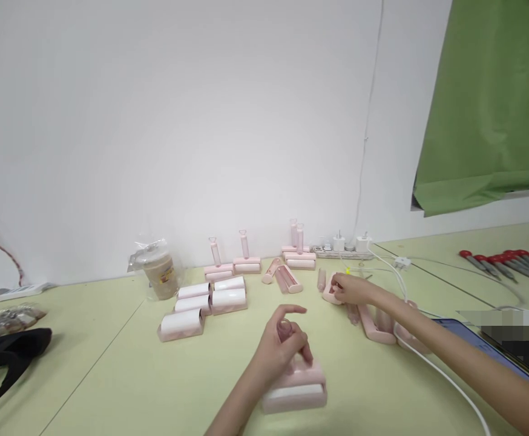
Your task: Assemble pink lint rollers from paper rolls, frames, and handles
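My left hand (280, 348) is closed round the pink handle of a pink lint roller (297, 387) that lies in its case on the pale green table (123, 375) in front of me. My right hand (353, 289) reaches far out to the right and pinches a pink plastic piece (329, 293) among loose pink roller frames (376, 324). Several white rolls in pink cases (210, 300) lie in the middle, and assembled rollers (246, 257) stand upright along the wall.
A bagged drink cup (159, 272) stands at the back left. A white power strip with chargers (344, 247) and cables (432, 366) lies on the right. Red-handled screwdrivers (503, 261) sit at far right, a tablet (477, 339) under my forearm, and a black strap (5, 357) at left.
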The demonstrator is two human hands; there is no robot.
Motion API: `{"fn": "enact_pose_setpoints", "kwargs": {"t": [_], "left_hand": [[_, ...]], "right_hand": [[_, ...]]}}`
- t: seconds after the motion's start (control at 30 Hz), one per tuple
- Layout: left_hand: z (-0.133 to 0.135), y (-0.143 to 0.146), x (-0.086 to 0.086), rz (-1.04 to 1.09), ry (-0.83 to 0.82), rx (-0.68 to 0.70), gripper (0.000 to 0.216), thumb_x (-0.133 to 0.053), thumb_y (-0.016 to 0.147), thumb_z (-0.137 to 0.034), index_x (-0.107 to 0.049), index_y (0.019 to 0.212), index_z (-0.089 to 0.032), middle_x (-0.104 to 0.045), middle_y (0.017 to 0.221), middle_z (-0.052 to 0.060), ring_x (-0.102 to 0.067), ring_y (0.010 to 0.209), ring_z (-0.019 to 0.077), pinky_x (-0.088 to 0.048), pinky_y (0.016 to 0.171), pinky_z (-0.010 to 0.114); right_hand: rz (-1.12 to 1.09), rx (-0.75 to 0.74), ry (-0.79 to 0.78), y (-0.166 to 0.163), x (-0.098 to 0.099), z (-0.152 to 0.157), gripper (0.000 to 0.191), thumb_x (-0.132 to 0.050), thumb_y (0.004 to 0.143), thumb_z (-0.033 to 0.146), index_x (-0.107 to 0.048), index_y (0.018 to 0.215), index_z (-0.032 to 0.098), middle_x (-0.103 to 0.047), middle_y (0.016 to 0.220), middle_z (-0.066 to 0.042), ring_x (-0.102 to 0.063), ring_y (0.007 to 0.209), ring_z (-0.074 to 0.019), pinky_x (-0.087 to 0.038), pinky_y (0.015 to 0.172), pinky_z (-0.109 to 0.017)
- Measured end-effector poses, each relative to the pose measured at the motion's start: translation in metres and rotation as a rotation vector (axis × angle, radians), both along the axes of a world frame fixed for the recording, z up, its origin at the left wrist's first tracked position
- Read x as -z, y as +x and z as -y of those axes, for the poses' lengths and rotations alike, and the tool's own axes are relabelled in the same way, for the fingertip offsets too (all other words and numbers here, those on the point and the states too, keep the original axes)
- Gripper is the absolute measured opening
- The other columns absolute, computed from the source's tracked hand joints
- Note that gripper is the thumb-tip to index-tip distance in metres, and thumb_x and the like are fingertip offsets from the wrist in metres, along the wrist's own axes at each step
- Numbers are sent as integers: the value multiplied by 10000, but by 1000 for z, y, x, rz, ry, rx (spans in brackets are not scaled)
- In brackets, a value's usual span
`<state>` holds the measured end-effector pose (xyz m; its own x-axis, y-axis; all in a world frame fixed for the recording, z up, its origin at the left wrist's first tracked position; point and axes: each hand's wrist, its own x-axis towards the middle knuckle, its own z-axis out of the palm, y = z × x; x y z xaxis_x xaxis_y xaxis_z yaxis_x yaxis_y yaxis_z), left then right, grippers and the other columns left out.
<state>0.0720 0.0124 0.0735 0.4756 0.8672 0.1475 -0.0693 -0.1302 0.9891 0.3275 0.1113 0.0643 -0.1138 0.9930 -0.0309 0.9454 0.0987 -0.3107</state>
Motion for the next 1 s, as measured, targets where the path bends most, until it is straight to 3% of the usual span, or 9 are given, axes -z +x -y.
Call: {"fn": "enact_pose_setpoints", "kwargs": {"t": [0.1,0.23,0.37,0.5,0.57,0.63,0.77,0.87,1.0], "left_hand": [[-2,7,11,129,-80,39,159,-552,651,-246,-530,785,-164,-372,455,-110,-271,277,16,-240,309,170],[0,7,11,177,-105,32,135,-589,634,-263,-518,683,-160,-366,455,-111,-259,274,-1,-212,296,162],[0,8,9,181,-135,18,228,-639,630,-335,-495,701,-174,-344,403,-129,-247,271,5,-207,284,149],[-1,8,13,184,-148,46,376,-723,547,-426,-491,714,-180,-367,378,-131,-271,275,12,-217,280,140],[-2,8,17,217,-127,68,480,-752,450,-510,-495,663,-165,-389,375,-114,-289,279,12,-218,288,149],[-3,8,20,254,-110,84,583,-683,396,-661,-469,603,-160,-371,373,-102,-277,279,11,-205,289,161],[-4,8,25,275,-89,81,665,-463,427,-827,-401,556,-177,-326,383,-89,-268,296,18,-232,300,171],[-4,9,27,282,-84,72,694,-350,462,-864,-400,542,-176,-328,382,-75,-279,294,25,-252,310,177],[-4,10,28,288,-144,71,723,-241,479,-885,-396,528,-180,-321,357,-72,-265,275,30,-237,306,180]], "right_hand": [[-49,-20,16,1,7,5,204,-511,854,290,-551,989,142,-584,965,-36,-578,802,-156,-481,701,-345],[-166,-17,66,7,4,7,169,-562,805,275,-563,895,133,-593,805,-17,-565,705,-151,-462,655,-331],[-349,-18,139,-2,-24,24,273,-487,806,338,-546,1005,160,-629,802,-62,-575,713,-211,-448,680,-368],[-595,-131,135,-49,-54,61,295,-423,836,435,-549,984,213,-643,963,-50,-585,921,-213,-450,802,-323],[-931,-249,28,-79,-57,81,224,-559,772,405,-554,888,213,-649,948,-46,-583,944,-218,-443,829,-336],[-1061,-378,6,-104,-52,97,205,-620,735,362,-541,859,219,-641,895,-38,-592,896,-211,-459,803,-349],[-900,-406,103,-123,-40,109,220,-575,779,318,-570,991,259,-612,991,-44,-543,978,-226,-420,865,-368],[-853,-415,47,-120,-40,110,234,-526,813,357,-589,1028,290,-597,1081,-33,-502,1070,-245,-405,899,-356],[-927,-457,-147,-119,-48,112,286,-427,862,388,-530,1107,281,-566,1126,-47,-641,745,-181,-506,725,-333]]}}
